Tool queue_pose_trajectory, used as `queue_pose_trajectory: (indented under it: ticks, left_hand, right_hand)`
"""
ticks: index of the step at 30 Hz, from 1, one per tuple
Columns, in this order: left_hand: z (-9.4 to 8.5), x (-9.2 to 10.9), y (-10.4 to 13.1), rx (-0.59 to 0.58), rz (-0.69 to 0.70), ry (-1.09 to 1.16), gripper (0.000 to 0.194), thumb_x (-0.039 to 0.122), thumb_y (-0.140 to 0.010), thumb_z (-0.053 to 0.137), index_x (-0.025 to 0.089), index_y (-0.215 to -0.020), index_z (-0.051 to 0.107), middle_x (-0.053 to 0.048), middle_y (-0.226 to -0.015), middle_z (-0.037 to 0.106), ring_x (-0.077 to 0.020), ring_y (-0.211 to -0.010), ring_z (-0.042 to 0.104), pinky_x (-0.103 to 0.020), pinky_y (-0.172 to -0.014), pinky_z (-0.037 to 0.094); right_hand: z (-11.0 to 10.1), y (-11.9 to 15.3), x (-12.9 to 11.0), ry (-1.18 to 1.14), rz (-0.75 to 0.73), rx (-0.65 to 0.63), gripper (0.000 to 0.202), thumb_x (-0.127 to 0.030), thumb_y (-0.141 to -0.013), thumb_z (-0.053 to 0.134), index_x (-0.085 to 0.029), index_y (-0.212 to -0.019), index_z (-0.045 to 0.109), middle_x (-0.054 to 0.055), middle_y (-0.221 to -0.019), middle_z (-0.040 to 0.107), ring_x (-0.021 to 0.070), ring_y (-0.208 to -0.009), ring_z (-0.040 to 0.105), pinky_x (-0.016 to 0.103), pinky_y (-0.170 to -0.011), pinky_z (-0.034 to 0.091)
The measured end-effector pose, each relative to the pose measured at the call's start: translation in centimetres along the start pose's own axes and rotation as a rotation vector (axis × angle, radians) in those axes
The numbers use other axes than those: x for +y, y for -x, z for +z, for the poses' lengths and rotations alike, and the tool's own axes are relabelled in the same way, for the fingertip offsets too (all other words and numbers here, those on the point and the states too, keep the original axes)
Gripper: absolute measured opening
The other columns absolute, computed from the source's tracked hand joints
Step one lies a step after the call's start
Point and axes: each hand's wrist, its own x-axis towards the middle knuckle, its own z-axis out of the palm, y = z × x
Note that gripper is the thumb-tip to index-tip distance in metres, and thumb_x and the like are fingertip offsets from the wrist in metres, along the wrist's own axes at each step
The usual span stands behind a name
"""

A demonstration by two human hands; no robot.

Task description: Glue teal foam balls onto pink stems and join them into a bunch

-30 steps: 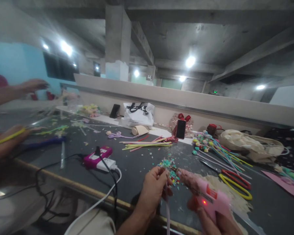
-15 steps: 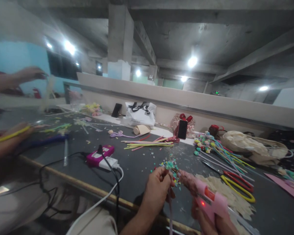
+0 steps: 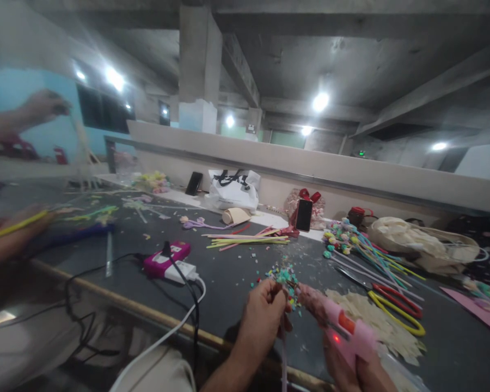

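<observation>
Near the table's front edge, my left hand [image 3: 265,310] pinches a pale pipe cleaner stem [image 3: 285,359] that hangs down past the edge. At the top of the stem, just beyond my fingertips, is a small teal flower-like cluster [image 3: 285,276]. My right hand [image 3: 347,359] is wrapped round the handle of a pink glue gun [image 3: 343,326] with a red light lit on its side. The gun's nozzle points left and is close to the cluster; I cannot tell whether they touch. Small coloured bits [image 3: 296,310] lie scattered on the table around it.
Scissors [image 3: 396,310] with red and yellow handles lie on the right, near finished flower stems [image 3: 347,239]. Loose pipe cleaners [image 3: 245,239], a phone [image 3: 304,215] and a white bag [image 3: 233,189] are farther back. A magenta power strip [image 3: 167,261] trails cables. Another person's hands [image 3: 44,106] work at left.
The glue gun has shifted very slightly, with its nozzle still close to the teal cluster. At left, the other person's raised hand has moved up a little. My left hand stays nearly still.
</observation>
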Motion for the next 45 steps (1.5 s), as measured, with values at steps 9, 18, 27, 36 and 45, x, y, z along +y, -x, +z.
queue_pose_trajectory:
  ticks: [9,18,27,36,45]
  left_hand:
    - [-0.1,-0.1,0.1,-0.002,0.022,-0.031,0.015,0.029,-0.069,0.045,0.017,-0.061,0.047,0.006,-0.049,0.052,-0.0071,-0.030,0.049,-0.015,-0.029,0.031]
    - [0.0,-0.4,-0.1,0.000,0.016,-0.040,0.014,0.029,-0.069,0.044,0.017,-0.062,0.047,0.006,-0.048,0.051,-0.0070,-0.029,0.048,-0.015,-0.028,0.031]
    - [-0.1,-0.5,-0.2,-0.005,0.018,-0.063,0.014,0.029,-0.070,0.044,0.017,-0.062,0.047,0.006,-0.047,0.051,-0.0069,-0.029,0.047,-0.015,-0.028,0.030]
    - [-0.1,-0.5,-0.2,-0.002,0.013,-0.076,0.014,0.029,-0.069,0.045,0.017,-0.062,0.048,0.006,-0.048,0.052,-0.0076,-0.030,0.048,-0.016,-0.030,0.031]
    - [-0.3,-0.7,-0.3,-0.006,0.026,-0.090,0.016,0.031,-0.069,0.045,0.017,-0.062,0.049,0.005,-0.049,0.053,-0.0079,-0.030,0.048,-0.017,-0.031,0.031]
  right_hand:
    - [1.1,-0.7,2.1,-0.065,0.037,-0.063,0.019,-0.035,-0.082,0.043,-0.026,-0.087,0.060,0.000,-0.093,0.060,0.0199,-0.084,0.056,0.031,-0.068,0.048]
    - [0.7,-0.7,1.9,-0.151,0.006,-0.131,0.018,-0.034,-0.080,0.046,-0.028,-0.086,0.062,0.000,-0.083,0.064,0.0225,-0.080,0.058,0.029,-0.059,0.050]
    - [2.5,-0.8,2.2,-0.294,-0.105,-0.151,0.040,-0.047,-0.081,0.032,-0.023,-0.085,0.064,0.004,-0.070,0.065,0.0228,-0.067,0.061,0.029,-0.056,0.051]
    - [1.7,-0.2,2.8,-0.232,-0.080,-0.175,0.025,-0.035,-0.085,0.038,-0.022,-0.091,0.059,0.003,-0.084,0.063,0.0179,-0.074,0.059,0.028,-0.061,0.049]
    - [2.3,-0.2,1.9,-0.163,0.044,-0.152,0.018,-0.027,-0.083,0.044,-0.021,-0.097,0.054,0.003,-0.103,0.054,0.0172,-0.086,0.054,0.032,-0.071,0.047]
